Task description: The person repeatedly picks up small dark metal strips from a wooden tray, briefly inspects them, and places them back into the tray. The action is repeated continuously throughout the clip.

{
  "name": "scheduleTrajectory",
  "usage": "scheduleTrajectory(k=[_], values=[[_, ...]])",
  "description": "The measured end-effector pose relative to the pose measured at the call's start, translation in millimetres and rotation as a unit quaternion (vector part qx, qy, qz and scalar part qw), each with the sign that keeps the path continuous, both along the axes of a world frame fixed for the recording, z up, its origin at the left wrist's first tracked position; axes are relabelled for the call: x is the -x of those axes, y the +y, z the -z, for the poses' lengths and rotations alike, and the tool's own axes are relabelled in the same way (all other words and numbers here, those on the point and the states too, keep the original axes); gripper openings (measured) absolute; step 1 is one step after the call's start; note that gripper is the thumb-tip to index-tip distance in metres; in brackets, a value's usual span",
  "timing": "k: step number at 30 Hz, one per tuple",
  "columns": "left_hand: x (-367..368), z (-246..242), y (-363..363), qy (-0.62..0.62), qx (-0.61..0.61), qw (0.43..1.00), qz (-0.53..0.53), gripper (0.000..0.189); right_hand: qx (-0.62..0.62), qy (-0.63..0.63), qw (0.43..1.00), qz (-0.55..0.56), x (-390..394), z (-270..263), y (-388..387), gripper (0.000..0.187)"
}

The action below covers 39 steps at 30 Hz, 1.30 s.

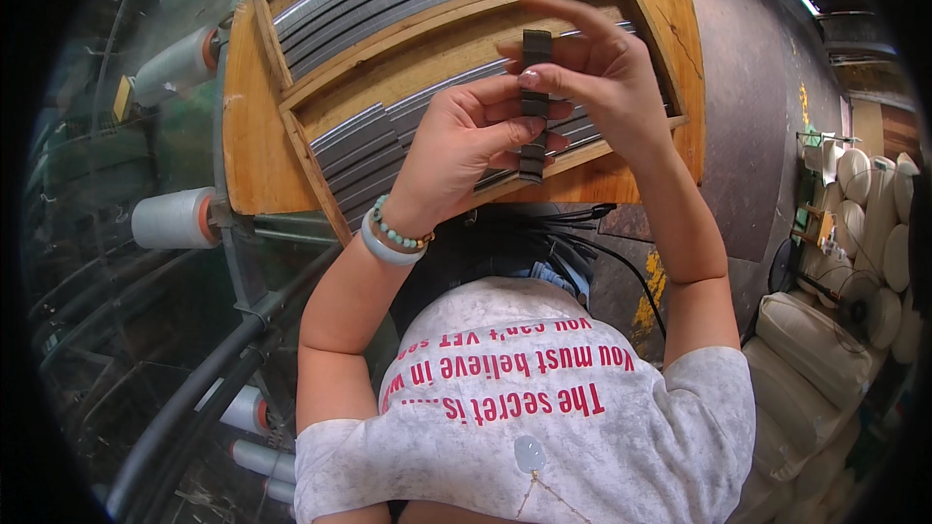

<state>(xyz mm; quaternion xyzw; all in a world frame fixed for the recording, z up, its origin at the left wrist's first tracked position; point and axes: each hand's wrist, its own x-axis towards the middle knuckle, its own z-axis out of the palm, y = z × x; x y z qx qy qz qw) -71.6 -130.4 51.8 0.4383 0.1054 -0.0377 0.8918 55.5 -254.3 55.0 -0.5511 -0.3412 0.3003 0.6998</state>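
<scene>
A narrow, dark stack of thin, apparently metal pieces (pixel 535 105) is held nearly upright between my two hands, over the front of a wooden tray (pixel 291 96). My left hand (pixel 473 127) pinches its lower half, thumb in front and fingers behind. Near the top, the thumb of my right hand (pixel 601 73) presses on the stack, with fingers behind it and the index finger raised. Tight rows of grey metal pieces (pixel 357 149) lie in the tray's near compartment, partly hidden by my hands. More grey rows (pixel 393 4) fill part of the far compartment.
The tray rests on a wooden table (pixel 251 153). White yarn cones (pixel 175 218) stick out on a metal frame at the left, beside dark pipes (pixel 196 407). Black cables (pixel 575 222) lie just below the table's front edge. Pale wrapped bundles (pixel 815 356) are piled at the right.
</scene>
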Motion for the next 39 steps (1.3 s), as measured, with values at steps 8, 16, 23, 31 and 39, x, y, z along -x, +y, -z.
scheduleTrajectory(k=[8,16,23,31,39], values=[[1,0,-3,-0.019,-0.051,0.998,0.005,0.037,0.029,-0.009,0.999,0.011,-1,0,-4,0.035],[5,6,-9,-0.057,-0.060,0.997,-0.011,0.041,-0.006,0.019,1.000,0.008,4,4,-7,0.035],[8,11,-10,-0.055,-0.049,0.997,-0.005,0.040,-0.007,0.057,0.998,0.013,10,0,-10,0.033],[10,13,-12,-0.053,-0.021,0.998,-0.008,0.040,-0.011,0.068,0.998,0.013,13,-2,-12,0.032],[10,16,-13,-0.061,0.023,0.998,-0.013,0.041,-0.007,0.084,0.996,0.027,14,-3,-13,0.030]])
